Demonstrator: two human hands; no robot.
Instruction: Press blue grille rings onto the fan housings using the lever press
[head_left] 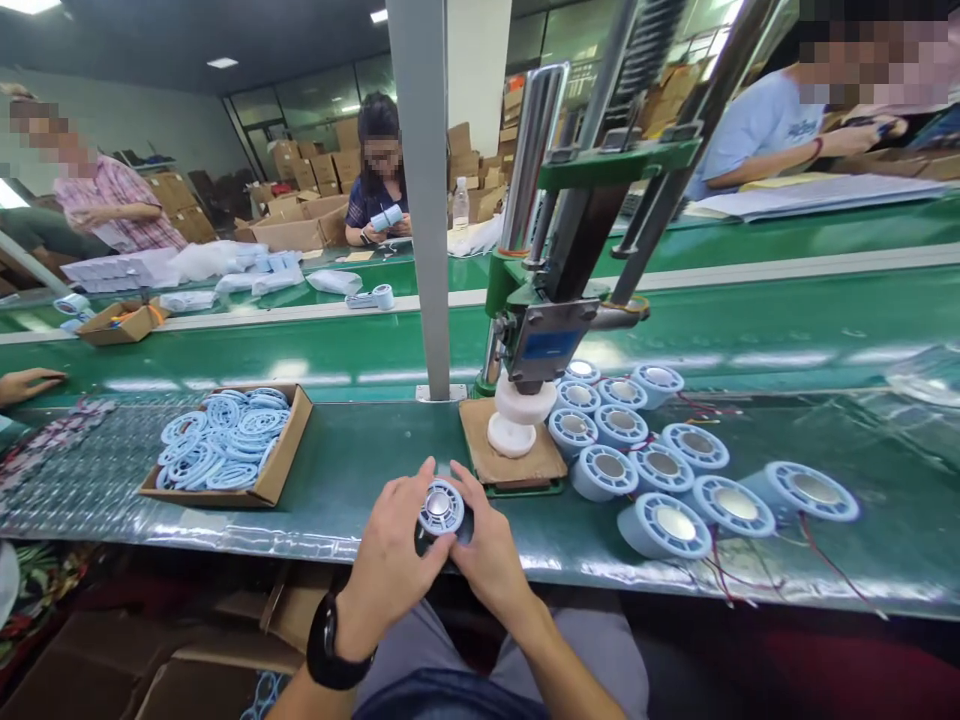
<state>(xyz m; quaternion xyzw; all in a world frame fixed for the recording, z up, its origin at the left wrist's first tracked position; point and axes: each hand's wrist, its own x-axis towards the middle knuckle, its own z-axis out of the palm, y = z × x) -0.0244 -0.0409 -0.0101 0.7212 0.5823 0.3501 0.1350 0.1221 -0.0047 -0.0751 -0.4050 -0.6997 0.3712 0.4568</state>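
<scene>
At the front edge of the bench, a round light-blue motor housing with a slotted ring and a silver centre faces up between my hands. My left hand curls round its left side, thumb at the near rim. From the right, my right hand closes on it with thumb and fingers. The housing's underside is hidden. Just beyond my right fingers stands a green hand press, its white ram head above a white round seat on a brown board.
Several similar housings with red and black wires stand right of the press. A cardboard box of blue slotted rings lies left. A grey post rises behind the bench. Co-workers sit or stand beyond the green conveyor.
</scene>
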